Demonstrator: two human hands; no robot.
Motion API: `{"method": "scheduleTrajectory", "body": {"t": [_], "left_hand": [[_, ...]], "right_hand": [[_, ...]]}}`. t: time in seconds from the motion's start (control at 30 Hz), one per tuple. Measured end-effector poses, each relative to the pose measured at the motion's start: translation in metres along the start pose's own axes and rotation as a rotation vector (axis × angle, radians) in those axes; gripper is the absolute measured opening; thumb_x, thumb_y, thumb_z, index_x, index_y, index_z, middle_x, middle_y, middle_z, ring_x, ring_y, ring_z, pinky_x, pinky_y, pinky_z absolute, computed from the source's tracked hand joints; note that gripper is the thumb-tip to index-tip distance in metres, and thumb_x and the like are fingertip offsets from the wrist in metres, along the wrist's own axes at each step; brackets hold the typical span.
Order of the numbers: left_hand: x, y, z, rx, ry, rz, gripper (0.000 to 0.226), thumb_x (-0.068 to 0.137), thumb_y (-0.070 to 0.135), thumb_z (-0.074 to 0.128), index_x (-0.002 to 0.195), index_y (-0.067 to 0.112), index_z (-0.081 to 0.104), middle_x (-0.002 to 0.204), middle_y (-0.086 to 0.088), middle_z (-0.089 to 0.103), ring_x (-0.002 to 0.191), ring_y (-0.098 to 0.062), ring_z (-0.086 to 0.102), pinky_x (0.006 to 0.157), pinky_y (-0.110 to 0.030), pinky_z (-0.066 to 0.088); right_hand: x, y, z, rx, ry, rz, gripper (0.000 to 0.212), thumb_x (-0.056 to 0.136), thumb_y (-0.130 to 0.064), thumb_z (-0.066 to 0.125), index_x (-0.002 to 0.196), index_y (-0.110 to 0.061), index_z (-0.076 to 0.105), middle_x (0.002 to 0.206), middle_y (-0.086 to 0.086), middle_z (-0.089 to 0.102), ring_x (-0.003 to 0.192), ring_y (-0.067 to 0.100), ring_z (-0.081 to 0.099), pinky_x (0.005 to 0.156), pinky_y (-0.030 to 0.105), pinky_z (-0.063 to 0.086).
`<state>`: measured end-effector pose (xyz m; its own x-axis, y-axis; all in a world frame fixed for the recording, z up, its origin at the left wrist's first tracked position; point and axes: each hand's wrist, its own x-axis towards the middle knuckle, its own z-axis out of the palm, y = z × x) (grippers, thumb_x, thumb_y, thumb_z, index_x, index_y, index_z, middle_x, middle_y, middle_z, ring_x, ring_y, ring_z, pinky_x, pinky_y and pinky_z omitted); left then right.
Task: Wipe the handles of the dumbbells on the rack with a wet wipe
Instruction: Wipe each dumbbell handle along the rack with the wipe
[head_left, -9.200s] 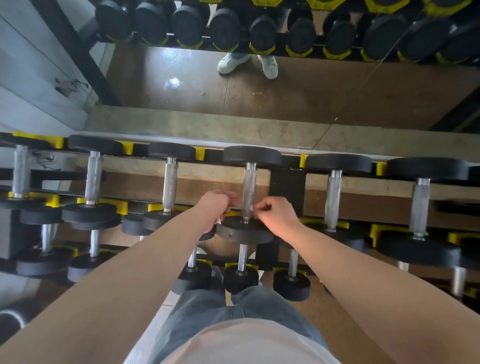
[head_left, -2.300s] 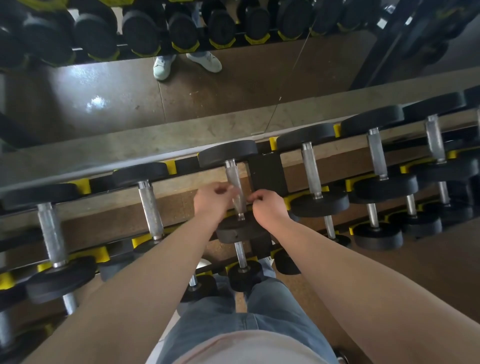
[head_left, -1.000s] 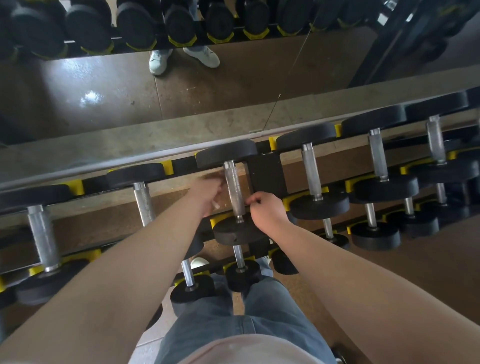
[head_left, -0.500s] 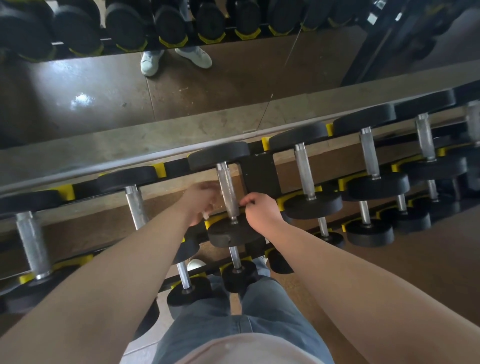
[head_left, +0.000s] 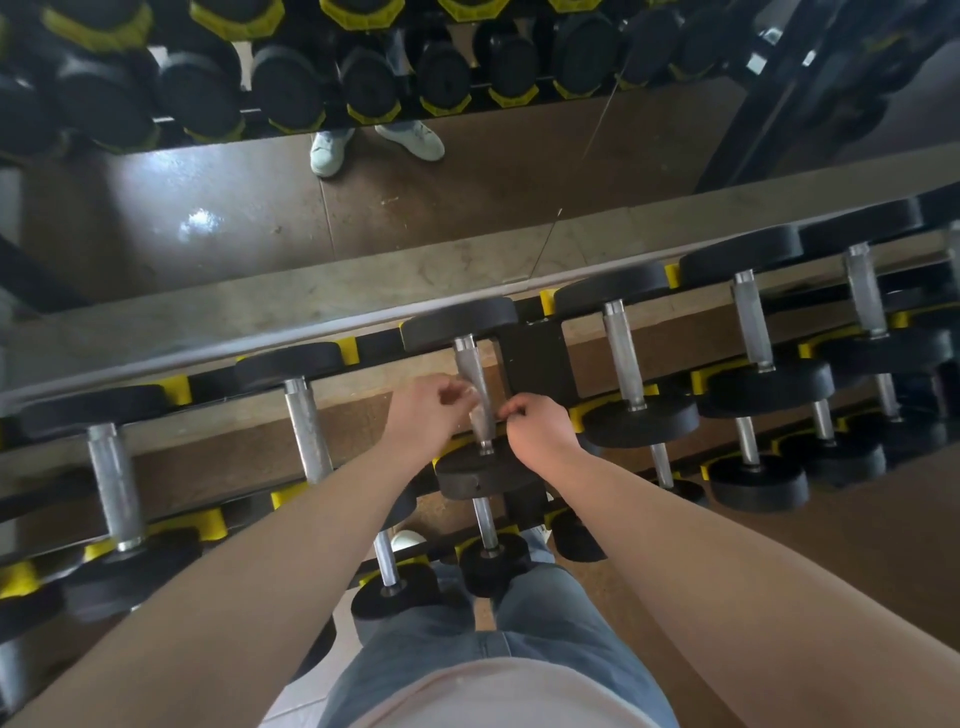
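A black dumbbell with a knurled steel handle (head_left: 470, 371) lies on the top tier of the rack (head_left: 535, 358), straight ahead of me. A thin wet wipe (head_left: 477, 415) is wrapped round the lower part of that handle. My left hand (head_left: 428, 415) pinches the wipe's left end. My right hand (head_left: 537, 431) pinches its right end. Both hands sit just above the dumbbell's near weight plate (head_left: 485, 475). Most of the wipe is hidden by my fingers.
More dumbbells lie on the same tier to the left (head_left: 306, 426) and right (head_left: 623, 358), and smaller ones (head_left: 485, 525) on lower tiers by my legs. Behind the rack is a mirror (head_left: 467, 187) that shows the floor and a pair of shoes.
My left hand has come back from behind the handle to its left side, closer to my right hand. The view has tilted and shifted slightly; the dumbbell stays on the rack.
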<state>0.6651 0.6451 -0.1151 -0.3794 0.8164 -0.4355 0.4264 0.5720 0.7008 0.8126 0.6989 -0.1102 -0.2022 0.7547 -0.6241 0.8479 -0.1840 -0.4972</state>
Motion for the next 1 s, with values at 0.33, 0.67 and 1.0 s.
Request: {"method": "scheduleTrajectory", "body": {"t": [0.33,0.67,1.0], "left_hand": [[0.001,0.006,0.008,0.455,-0.164,0.397,0.018,0.099,0.032,0.066,0.104,0.020,0.079,0.095,0.005,0.061,0.083,-0.009,0.060,0.075,-0.023,0.046],[-0.003,0.003,0.007,-0.116,-0.063,-0.043,0.017,0.095,0.032,0.071,0.111,0.030,0.076,0.105,0.009,0.073,0.099,-0.009,0.066,0.085,-0.027,0.051],[-0.011,-0.018,0.005,-0.365,-0.078,-0.377,0.028,0.094,0.018,0.070,0.120,0.026,0.066,0.117,0.002,0.068,0.105,-0.019,0.065,0.092,-0.038,0.059]], "right_hand": [[-0.004,0.006,-0.001,0.052,0.002,-0.021,0.028,0.102,-0.011,0.048,0.118,-0.022,0.068,0.116,0.001,0.068,0.097,0.014,0.061,0.084,0.029,0.052],[-0.008,0.009,-0.006,0.228,-0.095,-0.200,0.037,0.100,-0.020,0.060,0.136,-0.030,0.061,0.111,-0.015,0.067,0.104,0.001,0.061,0.083,0.014,0.046],[0.016,-0.011,-0.008,0.098,0.025,-0.175,0.026,0.099,-0.024,0.065,0.123,-0.017,0.071,0.115,-0.004,0.071,0.092,0.003,0.060,0.067,0.012,0.039]]}}
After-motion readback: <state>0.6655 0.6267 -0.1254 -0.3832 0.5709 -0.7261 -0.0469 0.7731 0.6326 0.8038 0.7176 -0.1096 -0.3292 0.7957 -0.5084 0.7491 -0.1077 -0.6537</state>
